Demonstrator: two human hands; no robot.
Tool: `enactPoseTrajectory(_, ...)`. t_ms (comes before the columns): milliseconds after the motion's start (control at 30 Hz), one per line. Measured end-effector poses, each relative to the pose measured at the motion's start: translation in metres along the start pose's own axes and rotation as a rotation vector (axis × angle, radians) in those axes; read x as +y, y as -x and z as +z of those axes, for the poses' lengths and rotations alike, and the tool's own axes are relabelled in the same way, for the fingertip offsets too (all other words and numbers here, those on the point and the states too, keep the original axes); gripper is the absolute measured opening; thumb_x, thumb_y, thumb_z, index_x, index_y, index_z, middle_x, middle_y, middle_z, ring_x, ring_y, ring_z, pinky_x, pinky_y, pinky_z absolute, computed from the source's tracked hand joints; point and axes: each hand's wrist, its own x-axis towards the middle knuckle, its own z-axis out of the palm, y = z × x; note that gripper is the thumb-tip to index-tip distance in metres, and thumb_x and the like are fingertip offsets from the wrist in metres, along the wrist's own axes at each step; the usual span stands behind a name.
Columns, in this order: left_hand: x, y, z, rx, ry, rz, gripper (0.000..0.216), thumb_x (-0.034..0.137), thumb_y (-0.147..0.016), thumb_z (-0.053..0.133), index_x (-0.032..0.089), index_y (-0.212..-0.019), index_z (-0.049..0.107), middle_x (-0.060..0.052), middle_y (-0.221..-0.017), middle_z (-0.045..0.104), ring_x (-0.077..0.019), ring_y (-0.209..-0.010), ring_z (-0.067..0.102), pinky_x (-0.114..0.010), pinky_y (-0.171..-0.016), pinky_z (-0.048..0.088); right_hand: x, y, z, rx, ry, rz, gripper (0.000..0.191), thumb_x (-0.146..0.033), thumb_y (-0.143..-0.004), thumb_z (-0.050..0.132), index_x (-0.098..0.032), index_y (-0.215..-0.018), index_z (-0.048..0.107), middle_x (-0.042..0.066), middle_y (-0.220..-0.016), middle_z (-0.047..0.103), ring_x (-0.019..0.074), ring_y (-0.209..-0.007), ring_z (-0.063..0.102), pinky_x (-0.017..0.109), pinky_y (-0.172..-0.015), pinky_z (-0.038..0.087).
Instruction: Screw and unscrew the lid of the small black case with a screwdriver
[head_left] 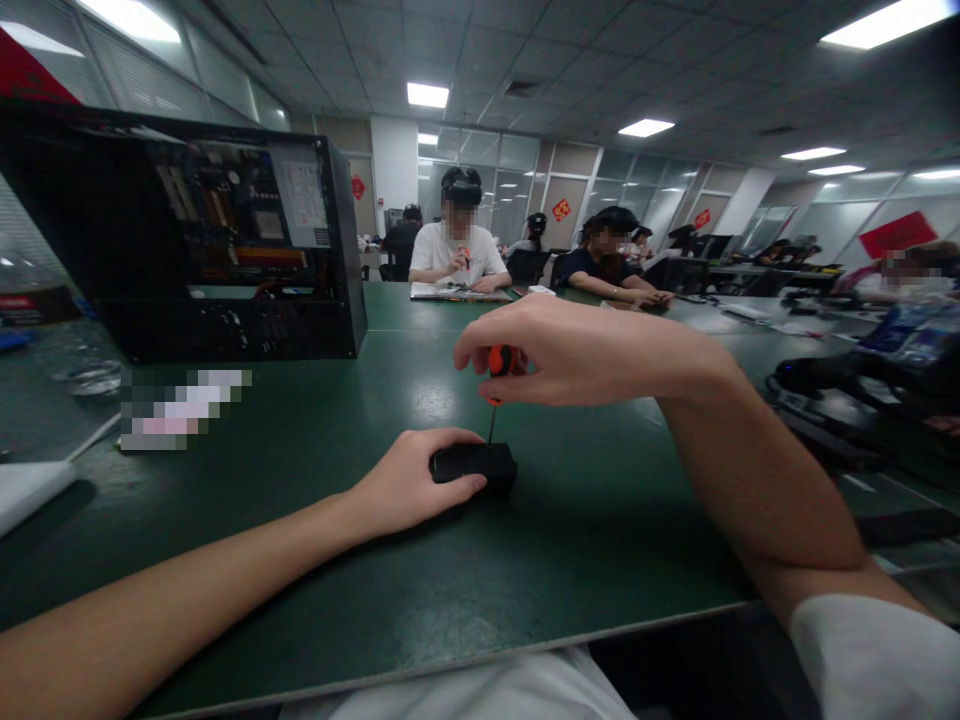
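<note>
On the green table (330, 600) lies a small black box-shaped device (501, 470), its exact kind unclear. My left hand (424, 478) grips it from the left, fingers along the far side and thumb along the near side. Above it, my right hand (570, 352) is closed around the orange and black handle of a screwdriver (501, 362). The thin shaft points almost straight down, and its tip meets the top of the device near its right part. The tip's exact seat is too small to make out.
An open black computer case (345, 250) stands at the back left. Left of me lie a blurred-out flat item (184, 410), a white object (34, 490) and a clear plastic bottle (82, 350). Across the table a person in a white shirt (457, 250) works; black equipment (840, 410) lies right.
</note>
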Motion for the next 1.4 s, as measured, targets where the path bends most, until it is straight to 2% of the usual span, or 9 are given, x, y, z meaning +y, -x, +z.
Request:
enactPoseTrajectory(100, 0.0, -0.001, 0.0, 0.003, -0.005, 0.005, 0.038, 0.036, -0.085, 0.071, 0.018, -0.119, 0.072, -0.005, -0.109, 0.077, -0.024, -0.097, 0.071, -0.032, -0.085, 0.053, 0.005, -0.002, 0.0, 0.007, -0.021, 0.019, 0.016, -0.019, -0.091, 0.059, -0.015, -0.097, 0.073, 0.003, -0.08, 0.072, 0.0121, -0.067, 0.061, 0.026, -0.066, 0.042)
enactPoseTrajectory(200, 0.0, -0.001, 0.0, 0.004, -0.013, 0.008, 0.038, 0.037, -0.086, 0.07, 0.018, -0.119, 0.071, -0.005, -0.11, 0.076, -0.0241, -0.097, 0.071, -0.033, -0.086, 0.053, 0.008, -0.003, -0.002, -0.004, -0.015, -0.082, 0.022, -0.014, -0.086, 0.061, -0.016, -0.106, 0.072, 0.005, -0.102, 0.073, 0.0137, -0.084, 0.064, 0.026, -0.073, 0.044)
enactPoseTrajectory(267, -0.001, -0.001, 0.0, 0.007, -0.021, 0.012, 0.04, 0.036, -0.086, 0.071, 0.018, -0.121, 0.07, -0.006, -0.113, 0.076, -0.0247, -0.1, 0.071, -0.034, -0.09, 0.053, 0.01, -0.002, -0.003, -0.019, 0.011, -0.119, 0.027, -0.017, -0.085, 0.064, -0.018, -0.111, 0.071, 0.006, -0.11, 0.072, 0.0146, -0.089, 0.064, 0.027, -0.078, 0.045)
enactPoseTrajectory(433, -0.002, -0.001, 0.001, 0.027, -0.014, 0.024, 0.046, 0.036, -0.084, 0.072, 0.017, -0.125, 0.065, -0.008, -0.121, 0.073, -0.0264, -0.11, 0.068, -0.036, -0.099, 0.051, 0.015, 0.004, -0.008, -0.002, 0.067, 0.011, 0.022, -0.028, -0.092, 0.061, -0.02, -0.109, 0.072, 0.001, -0.087, 0.074, 0.012, -0.069, 0.063, 0.029, -0.076, 0.044)
enactPoseTrajectory(567, 0.0, -0.001, 0.0, 0.042, -0.034, -0.019, 0.042, 0.036, -0.079, 0.076, 0.018, -0.116, 0.067, -0.006, -0.111, 0.074, -0.0254, -0.099, 0.07, -0.034, -0.089, 0.053, 0.018, 0.009, -0.014, -0.044, 0.016, -0.038, 0.018, -0.025, -0.091, 0.06, -0.021, -0.102, 0.073, 0.001, -0.09, 0.076, 0.0119, -0.074, 0.066, 0.026, -0.073, 0.044)
enactPoseTrajectory(733, 0.001, -0.001, -0.001, 0.049, -0.055, -0.044, 0.037, 0.038, -0.077, 0.077, 0.019, -0.107, 0.07, -0.002, -0.095, 0.073, -0.0223, -0.084, 0.068, -0.031, -0.077, 0.051, 0.012, 0.01, -0.017, 0.017, -0.035, -0.147, 0.018, -0.025, -0.092, 0.058, -0.019, -0.099, 0.073, 0.001, -0.091, 0.075, 0.0121, -0.079, 0.066, 0.024, -0.071, 0.046)
enactPoseTrajectory(1000, -0.002, -0.001, 0.0, 0.03, 0.0, -0.046, 0.038, 0.039, -0.078, 0.077, 0.018, -0.109, 0.07, -0.002, -0.094, 0.073, -0.0205, -0.082, 0.066, -0.03, -0.076, 0.05, 0.002, 0.006, -0.011, -0.011, -0.055, -0.236, 0.016, -0.024, -0.093, 0.058, -0.018, -0.097, 0.072, 0.002, -0.094, 0.074, 0.0124, -0.082, 0.066, 0.025, -0.076, 0.048)
enactPoseTrajectory(1400, -0.004, -0.001, 0.0, 0.039, -0.022, -0.008, 0.036, 0.039, -0.079, 0.077, 0.019, -0.107, 0.07, -0.002, -0.095, 0.073, -0.0209, -0.083, 0.067, -0.03, -0.077, 0.05, 0.006, 0.003, -0.008, -0.032, -0.076, -0.228, 0.017, -0.022, -0.092, 0.058, -0.018, -0.099, 0.073, 0.003, -0.095, 0.075, 0.0134, -0.084, 0.067, 0.025, -0.077, 0.049)
